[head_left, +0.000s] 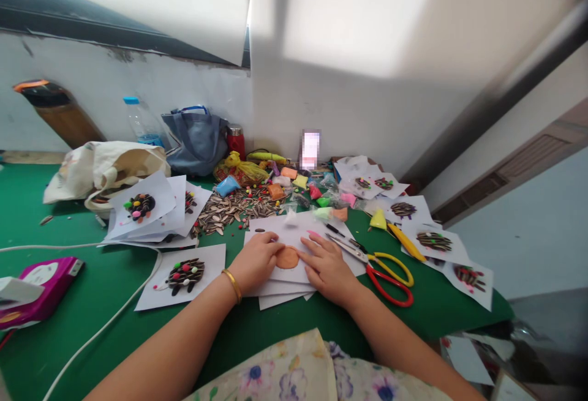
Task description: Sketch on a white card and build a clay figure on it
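Observation:
A flat orange-brown round of modelling clay (287,258) lies on a white paper sheet (294,275), on top of several other sheets. My left hand (258,260) rests at the clay's left edge, its fingertips touching it; the fingers lie extended over the paper. From the right, my right hand (328,266) lies flat with spread fingers, the fingertips at the clay's right rim. Neither hand grips anything. Scissors (381,264) with red and yellow handles lie just right of my right hand, beside a black pen (337,231). One dark seed sits on the paper's upper left.
Sunflower seeds (225,211) are heaped behind the paper, near small packs of coloured clay (275,191). Finished seed hedgehog cards (186,275) lie on both sides. A white cable (114,315) crosses the left. Bags, bottles and a propped phone (310,149) line the wall.

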{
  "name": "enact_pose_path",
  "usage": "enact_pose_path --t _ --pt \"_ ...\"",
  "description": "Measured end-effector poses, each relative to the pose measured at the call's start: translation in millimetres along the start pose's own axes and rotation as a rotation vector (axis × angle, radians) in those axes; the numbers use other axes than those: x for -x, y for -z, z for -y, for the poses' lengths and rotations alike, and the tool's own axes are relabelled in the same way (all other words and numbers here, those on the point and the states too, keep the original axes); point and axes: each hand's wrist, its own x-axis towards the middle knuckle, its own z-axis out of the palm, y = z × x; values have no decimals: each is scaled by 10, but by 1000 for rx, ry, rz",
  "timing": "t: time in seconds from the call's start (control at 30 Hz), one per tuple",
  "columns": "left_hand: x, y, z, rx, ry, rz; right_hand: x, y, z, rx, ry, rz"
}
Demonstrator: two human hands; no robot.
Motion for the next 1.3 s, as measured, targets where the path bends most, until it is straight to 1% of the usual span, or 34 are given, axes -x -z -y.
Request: enact_pose_path --t 0.2,0.37,0.47,0.63,0.93,1.07,1.2,1.3 --pt "3 -3 7 19 4 -5 7 -1 6 13 9 -50" --pt "3 9 2 20 5 4 4 -2 10 7 35 -53" --pt "3 18 -6 19 3 9 -6 1 13 5 25 -70" --pt "4 12 -6 23 1 -4 -20 -6 17 25 22 -29" --pt "4 -2 7 15 -8 -8 -51 -20 23 29 -4 -2" --pt "0 -2 5 4 -12 -4 -75 -23 17 26 -17 -10" --pt "-2 2 3 -9 -14 1 -111 -24 11 28 0 11" --pt "-1 10 -1 -9 -18 1 -136 -21 17 30 1 -3"
